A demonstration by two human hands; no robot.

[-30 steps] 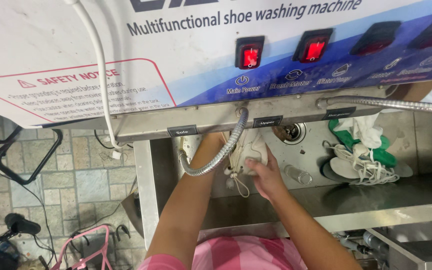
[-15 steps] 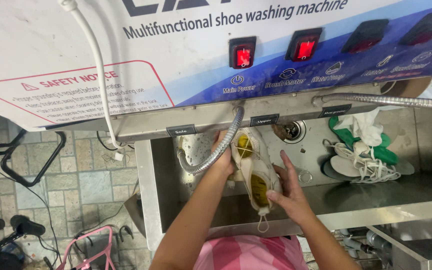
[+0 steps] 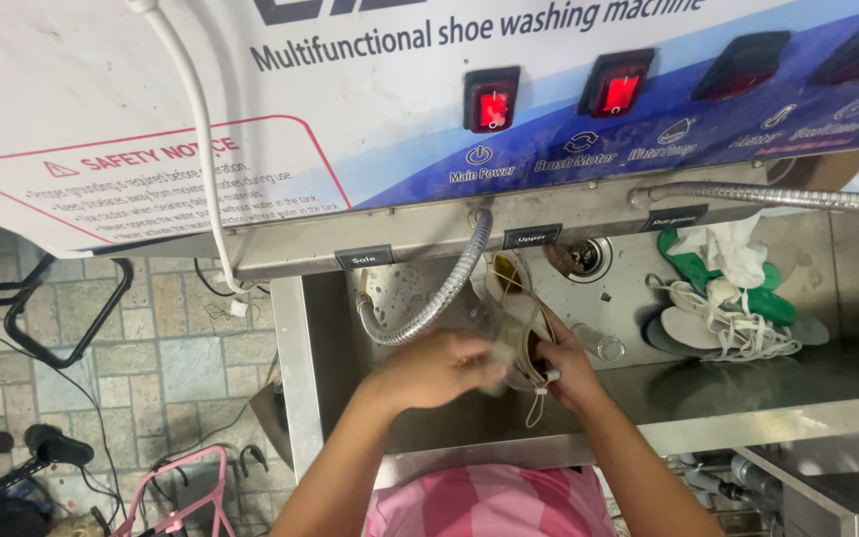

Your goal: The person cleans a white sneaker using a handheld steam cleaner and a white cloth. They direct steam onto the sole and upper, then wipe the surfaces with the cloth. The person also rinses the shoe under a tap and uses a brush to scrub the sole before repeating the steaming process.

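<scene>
Both hands were inside the stainless steel sink (image 3: 708, 393), working on one beige shoe (image 3: 517, 323) held roughly at the sink's middle, just under the front edge of the machine panel (image 3: 370, 109). The shoe sat toe-up toward the panel, opening facing the camera, a lace end dangling off its near end. Left hand (image 3: 436, 370) came in from the sink's near-left, forearm angled up from the bottom of the frame, wrist bent, fingers curled shut around a pale bit of the shoe's left side; exact grip was blurred. Right hand (image 3: 564, 366) came from the sink's near-right, fingers wrapped onto the shoe's right edge and heel, thumb side hidden behind the shoe. Both hands closed on the shoe, touching each other or nearly so. A flexible metal hose (image 3: 439, 303) looped down from the panel into the sink, just left of the shoe, its curve passing right above the left hand. Sink drain (image 3: 589, 257) was at the back of the sink, just right of the shoe's toe. Further right in the sink lay a pile of white insoles and laces (image 3: 718, 323) with green and white cloth (image 3: 738, 264) on top, well apart from the hands. Two red rocker switches (image 3: 492, 99) glowed on the panel above the sink.
</scene>
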